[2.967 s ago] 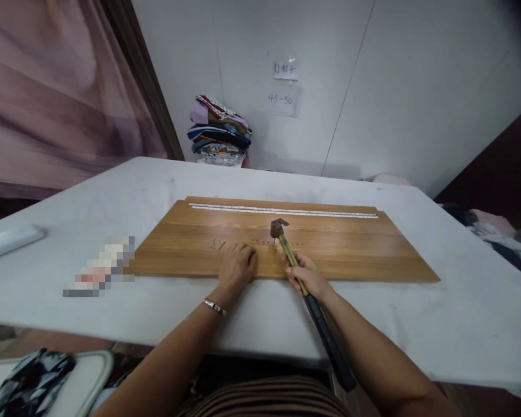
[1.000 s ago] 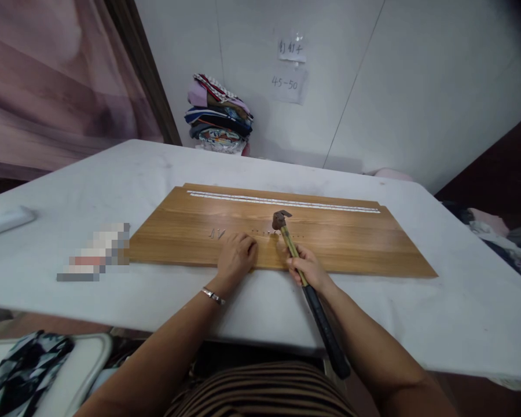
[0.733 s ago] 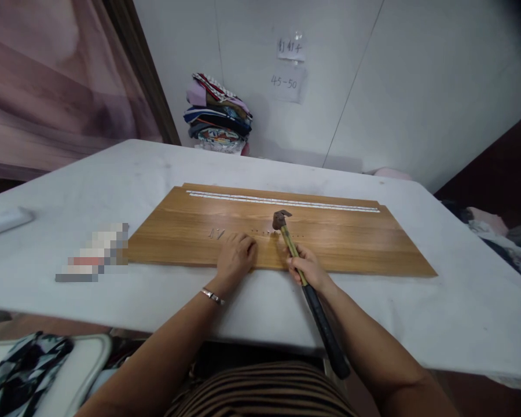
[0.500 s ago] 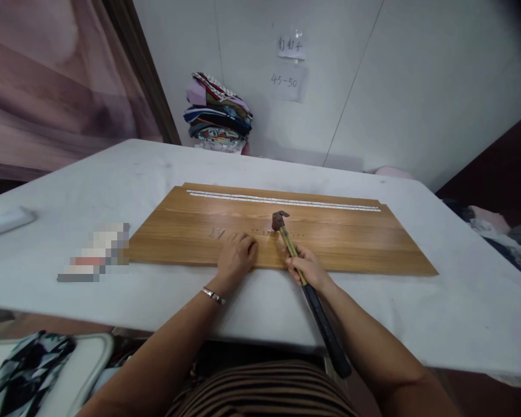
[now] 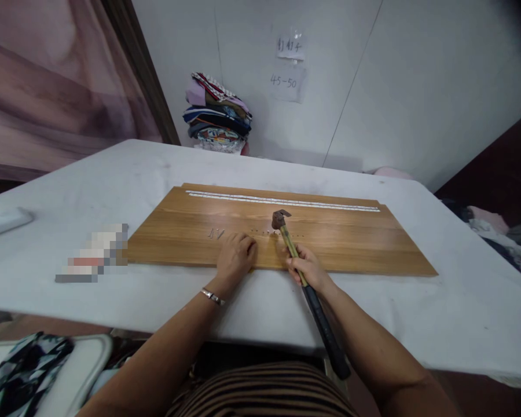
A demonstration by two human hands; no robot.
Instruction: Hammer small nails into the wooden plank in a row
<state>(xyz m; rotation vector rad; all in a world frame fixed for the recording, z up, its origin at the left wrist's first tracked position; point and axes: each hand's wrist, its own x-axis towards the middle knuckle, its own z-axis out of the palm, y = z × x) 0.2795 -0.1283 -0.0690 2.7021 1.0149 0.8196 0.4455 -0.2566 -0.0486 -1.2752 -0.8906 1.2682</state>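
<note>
A wooden board point(image 5: 351, 246) lies flat on the white table point(image 5: 438, 313). My right hand point(image 5: 309, 268) grips a hammer point(image 5: 293, 252) high on its shaft; the rusty head point(image 5: 279, 218) hovers over a row of small nails point(image 5: 264, 232) set in the board. My left hand point(image 5: 237, 258) rests on the board's near edge, fingers curled under and pressing down, with a bracelet on the wrist. A few loose nails point(image 5: 216, 233) lie on the board just left of that hand.
A metal strip point(image 5: 282, 200) runs along the board's far edge. A blurred-out object point(image 5: 93, 257) and a white bar point(image 5: 4, 221) lie at the left. Folded clothes point(image 5: 217, 113) are stacked against the wall. A chair with patterned cloth point(image 5: 30, 370) stands at lower left.
The hammer head has bobbed slightly up and down over the nail row. My left hand has stayed in place on the board.
</note>
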